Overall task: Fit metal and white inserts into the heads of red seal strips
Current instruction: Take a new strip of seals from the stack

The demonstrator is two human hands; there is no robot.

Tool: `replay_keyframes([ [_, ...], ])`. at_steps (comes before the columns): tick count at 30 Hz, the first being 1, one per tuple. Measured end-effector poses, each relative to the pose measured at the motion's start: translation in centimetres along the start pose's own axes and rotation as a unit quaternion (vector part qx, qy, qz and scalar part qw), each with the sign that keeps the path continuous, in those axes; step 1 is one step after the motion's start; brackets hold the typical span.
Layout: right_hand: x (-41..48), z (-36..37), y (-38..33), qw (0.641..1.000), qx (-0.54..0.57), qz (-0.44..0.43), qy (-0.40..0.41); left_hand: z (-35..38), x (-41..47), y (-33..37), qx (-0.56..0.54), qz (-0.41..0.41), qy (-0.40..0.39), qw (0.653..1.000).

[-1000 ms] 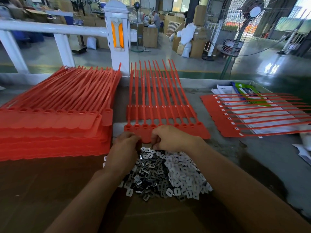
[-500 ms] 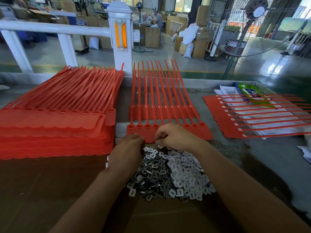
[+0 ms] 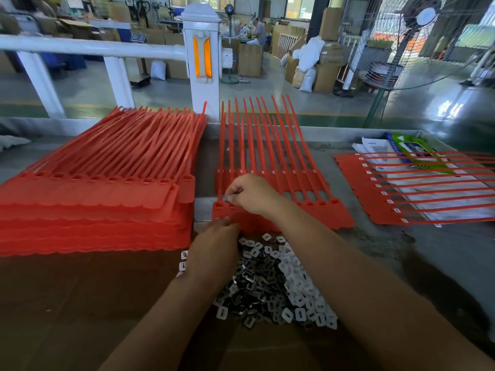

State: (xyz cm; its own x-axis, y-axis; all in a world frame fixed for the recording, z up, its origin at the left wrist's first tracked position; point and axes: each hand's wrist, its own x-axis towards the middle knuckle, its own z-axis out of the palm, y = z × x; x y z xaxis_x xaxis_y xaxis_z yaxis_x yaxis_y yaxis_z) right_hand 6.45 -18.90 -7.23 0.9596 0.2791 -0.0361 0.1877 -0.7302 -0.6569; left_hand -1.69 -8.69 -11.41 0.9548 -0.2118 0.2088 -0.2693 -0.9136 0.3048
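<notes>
Whereas both hands sat bunched together at the far edge of the pile a second ago, they are now split.

Nearest: pile of small rectangular inserts (image 3: 273, 285), dark stamped metal on its left side, white plastic on its right, lying on brown cardboard (image 3: 80, 303).

Left hand (image 3: 214, 250) lies over the pile's far-left edge, back up. Its fingertips reach the near edge of the joined sheet of red plastic seal strips (image 3: 321, 212) just beyond the pile. The fingers are hidden under the knuckles, so I cannot tell whether it holds anything.

Right hand (image 3: 249, 194) has left the pile and gone beyond it to the row of heads. Thumb and forefinger pinch a small dark piece (image 3: 227, 200), probably a metal insert, just above a head near the row's left end. It does not look seated yet.

Reading: picking is over and fitting begins for this head. Sockets in the heads right of the hand show as dark holes, so most of this sheet seems still to do.

Left of the pile: thick stack of the same red sheets (image 3: 93, 210), sockets open, likely waiting stock.

Right of the pile, further off: single red sheet (image 3: 356, 188) turned sideways, white squares in its heads, likely finished. It lies on papers (image 3: 375, 148) and a green packet (image 3: 412, 148).

Beyond the pile, past the strip tails: white fence post (image 3: 202, 84) with orange reflectors.
</notes>
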Motion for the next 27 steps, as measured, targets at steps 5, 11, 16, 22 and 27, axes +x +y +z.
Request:
replay_keyframes([
  [5, 1.8, 1.5, -0.2, 1.000, -0.002, 0.027, -0.007, 0.1, 0.0, 0.0, 0.004, -0.001, -0.006, 1.000],
  [11, 2.4, 1.8, 0.0, 0.999, -0.033, 0.035, -0.015, 0.2, 0.1, -0.1, 0.009, 0.001, 0.000, 1.000],
  [16, 2.5, 2.6, 0.0, 0.997, -0.076, 0.030, -0.012, 0.2, 0.0, 0.1, 0.020, -0.004, -0.005, 1.000],
  [22, 2.5, 2.9, 0.1, 0.997, -0.078, 0.012, 0.008, 0.2, 0.0, 0.0, 0.024, -0.005, -0.003, 1.000],
  [27, 2.7, 2.6, 0.0, 0.998, -0.038, 0.044, 0.019, 0.2, 0.1, 0.0, 0.024, 0.000, -0.002, 1.000],
])
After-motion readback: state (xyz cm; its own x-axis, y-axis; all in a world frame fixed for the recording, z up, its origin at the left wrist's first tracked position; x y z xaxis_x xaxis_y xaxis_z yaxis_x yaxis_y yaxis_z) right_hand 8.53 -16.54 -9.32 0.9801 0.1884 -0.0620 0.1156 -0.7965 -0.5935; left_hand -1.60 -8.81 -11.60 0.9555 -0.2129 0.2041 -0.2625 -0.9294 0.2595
